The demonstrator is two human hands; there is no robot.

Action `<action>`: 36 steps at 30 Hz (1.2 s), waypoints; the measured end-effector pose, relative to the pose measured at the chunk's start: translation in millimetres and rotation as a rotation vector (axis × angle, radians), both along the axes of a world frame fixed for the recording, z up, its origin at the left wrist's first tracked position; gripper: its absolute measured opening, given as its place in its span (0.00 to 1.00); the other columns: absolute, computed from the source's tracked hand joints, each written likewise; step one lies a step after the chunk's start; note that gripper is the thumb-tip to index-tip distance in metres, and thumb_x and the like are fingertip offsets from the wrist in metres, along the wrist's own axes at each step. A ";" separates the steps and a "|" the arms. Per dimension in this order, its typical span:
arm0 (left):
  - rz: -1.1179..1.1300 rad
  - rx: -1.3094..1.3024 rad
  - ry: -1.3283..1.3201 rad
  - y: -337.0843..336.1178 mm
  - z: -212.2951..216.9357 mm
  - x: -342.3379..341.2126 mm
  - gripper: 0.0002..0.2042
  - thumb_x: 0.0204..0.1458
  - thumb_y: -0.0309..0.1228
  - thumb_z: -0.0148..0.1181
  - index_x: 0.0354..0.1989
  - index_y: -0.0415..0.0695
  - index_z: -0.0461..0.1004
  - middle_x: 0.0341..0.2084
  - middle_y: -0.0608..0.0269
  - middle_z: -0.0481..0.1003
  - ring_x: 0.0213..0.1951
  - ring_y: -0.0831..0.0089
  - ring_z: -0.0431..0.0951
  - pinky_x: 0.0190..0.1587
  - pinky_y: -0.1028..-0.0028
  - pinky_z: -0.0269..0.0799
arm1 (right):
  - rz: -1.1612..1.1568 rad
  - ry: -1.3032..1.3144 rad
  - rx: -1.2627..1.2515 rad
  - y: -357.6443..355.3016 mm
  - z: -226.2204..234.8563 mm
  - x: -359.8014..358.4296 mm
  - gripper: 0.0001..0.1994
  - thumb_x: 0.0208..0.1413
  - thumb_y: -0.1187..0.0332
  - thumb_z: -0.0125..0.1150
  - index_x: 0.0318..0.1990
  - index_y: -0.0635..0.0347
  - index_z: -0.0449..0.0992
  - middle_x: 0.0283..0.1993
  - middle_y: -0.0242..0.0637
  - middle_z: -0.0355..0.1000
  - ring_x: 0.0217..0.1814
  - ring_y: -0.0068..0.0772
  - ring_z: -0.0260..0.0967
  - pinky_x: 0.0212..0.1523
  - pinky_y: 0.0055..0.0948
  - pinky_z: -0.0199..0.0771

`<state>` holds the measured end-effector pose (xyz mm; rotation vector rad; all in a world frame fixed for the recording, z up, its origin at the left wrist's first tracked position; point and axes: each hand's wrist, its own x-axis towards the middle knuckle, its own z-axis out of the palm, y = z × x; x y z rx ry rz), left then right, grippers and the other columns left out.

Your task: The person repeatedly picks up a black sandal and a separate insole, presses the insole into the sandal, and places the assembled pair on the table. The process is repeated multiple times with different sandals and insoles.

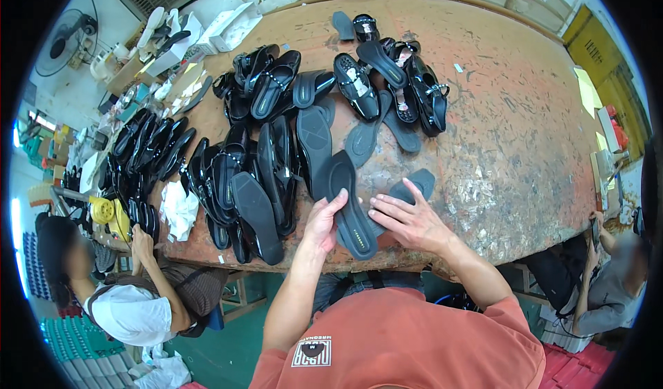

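Note:
My left hand (323, 222) grips a black insole (352, 213) along its left edge, thumb on top. The insole is held tilted near the front of the table, its printed heel end toward me. Just right of it, my right hand (413, 222) is open with fingers spread, the fingertips close to the insole's edge. Partly beneath that hand lies another dark insole (423, 179). Beyond my hands, loose insoles (362, 144) lie among shiny black shoes (356, 85). A pile of similar shoes (224, 175) sits to the left, one with its sole (255, 209) facing up.
The worn brown table (504, 133) curves around me. More black shoes (148, 144) and crumpled white paper (179, 209) are at the left. One person (131, 306) sits at the left, another (615, 285) at the right. A fan (65, 40) stands at the far left.

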<state>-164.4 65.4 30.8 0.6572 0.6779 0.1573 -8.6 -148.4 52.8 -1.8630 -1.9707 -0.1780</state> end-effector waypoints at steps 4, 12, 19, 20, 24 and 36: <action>-0.043 0.043 -0.036 -3.8 16.8 9.2 0.13 0.67 0.35 0.68 0.53 0.39 0.80 0.43 0.56 0.85 0.45 0.67 0.87 0.51 0.63 0.85 | -0.020 -0.048 0.134 -5.5 0.4 1.3 0.22 0.56 0.66 0.67 0.59 0.53 0.82 0.65 0.33 0.80 0.66 0.35 0.78 0.73 0.58 0.68; -0.079 1.468 0.256 76.0 63.0 132.5 0.34 0.63 0.34 0.72 0.73 0.33 0.64 0.58 0.41 0.78 0.58 0.50 0.81 0.65 0.56 0.77 | -0.168 0.632 -0.265 -60.0 20.3 -2.9 0.21 0.57 0.72 0.71 0.59 0.54 0.77 0.43 0.35 0.83 0.44 0.37 0.83 0.46 0.39 0.81; -0.485 2.364 0.425 98.5 -19.3 232.0 0.35 0.50 0.37 0.69 0.66 0.35 0.66 0.62 0.41 0.74 0.70 0.44 0.69 0.73 0.25 0.47 | -0.806 0.779 -0.298 -75.3 -28.4 55.6 0.22 0.56 0.58 0.79 0.53 0.55 0.76 0.45 0.46 0.78 0.47 0.46 0.81 0.48 0.45 0.82; -0.586 2.295 0.408 97.1 -13.3 243.6 0.35 0.49 0.37 0.70 0.65 0.37 0.66 0.59 0.43 0.76 0.68 0.45 0.71 0.72 0.25 0.47 | -0.836 0.540 -0.267 -76.1 -31.5 38.0 0.25 0.54 0.56 0.80 0.54 0.54 0.77 0.47 0.46 0.76 0.49 0.51 0.80 0.49 0.48 0.82; -0.694 1.884 0.311 123.4 30.5 258.5 0.37 0.42 0.39 0.81 0.60 0.46 0.68 0.47 0.51 0.80 0.57 0.55 0.79 0.69 0.40 0.58 | -0.913 0.364 -0.290 -59.1 -23.5 8.0 0.35 0.44 0.53 0.85 0.58 0.52 0.74 0.57 0.47 0.73 0.55 0.59 0.77 0.52 0.53 0.82; 0.204 0.823 -0.710 5.2 116.6 45.2 0.30 0.46 0.17 0.79 0.57 0.46 0.71 0.47 0.64 0.72 0.43 0.77 0.74 0.53 0.73 0.73 | -1.061 0.580 0.053 -70.4 -46.8 9.6 0.27 0.51 0.60 0.80 0.53 0.58 0.73 0.46 0.50 0.79 0.46 0.55 0.81 0.47 0.46 0.80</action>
